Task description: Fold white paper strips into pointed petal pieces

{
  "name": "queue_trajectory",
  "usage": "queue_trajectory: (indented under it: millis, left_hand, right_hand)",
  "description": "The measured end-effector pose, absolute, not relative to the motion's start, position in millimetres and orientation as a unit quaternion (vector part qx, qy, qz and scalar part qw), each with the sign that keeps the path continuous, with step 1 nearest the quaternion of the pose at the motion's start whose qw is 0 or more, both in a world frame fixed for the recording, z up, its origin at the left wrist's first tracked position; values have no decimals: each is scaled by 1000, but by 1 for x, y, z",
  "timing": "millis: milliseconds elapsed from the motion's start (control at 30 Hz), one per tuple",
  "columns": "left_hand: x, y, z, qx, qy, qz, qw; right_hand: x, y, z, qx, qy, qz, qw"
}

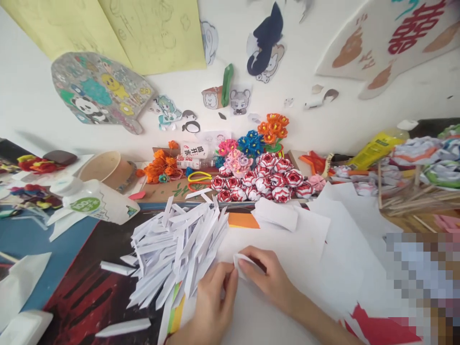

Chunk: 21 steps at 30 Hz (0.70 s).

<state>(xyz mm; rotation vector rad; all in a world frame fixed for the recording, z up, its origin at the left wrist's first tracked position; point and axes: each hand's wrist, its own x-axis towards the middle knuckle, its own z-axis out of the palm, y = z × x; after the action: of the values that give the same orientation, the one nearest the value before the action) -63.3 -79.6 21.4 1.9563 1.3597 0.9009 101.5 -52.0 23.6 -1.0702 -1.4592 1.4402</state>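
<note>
Most of the small white paper [236, 260] is hidden behind the fingers, so its full outline and any folds are hard to make out. The right hand [271, 274] pinches it between thumb and forefinger; the left hand's [214, 297] curled fingers meet its near-left edge, but whether they grip it I cannot tell. A pixelated patch covers the lower right, partly masking the red paper [384, 326], and the top edge cuts off the yellow sheets [158, 33]. The paper is plain, pale and thin, held above white sheets [280, 306] on the surface, just right of a heap of narrow folded strips [179, 249].
</note>
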Motion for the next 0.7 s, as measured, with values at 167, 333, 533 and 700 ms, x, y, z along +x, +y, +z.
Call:
queue_trajectory:
  millis: [167,333,533,700]
  left_hand:
    - [-63,-76,16,757,484,362,251]
    - [-63,-77,14,754,493,368,231]
    - [-64,-82,16,747,501,351,260]
    - [-60,-75,13,731,510,376,253]
  right_hand:
    - [99,-52,23,-451,-566,568,391]
    - [97,-52,22,-452,-578,557,390]
    - [98,-57,20,-442,-627,505,396]
    - [100,-51,6,-445,-658,407,450]
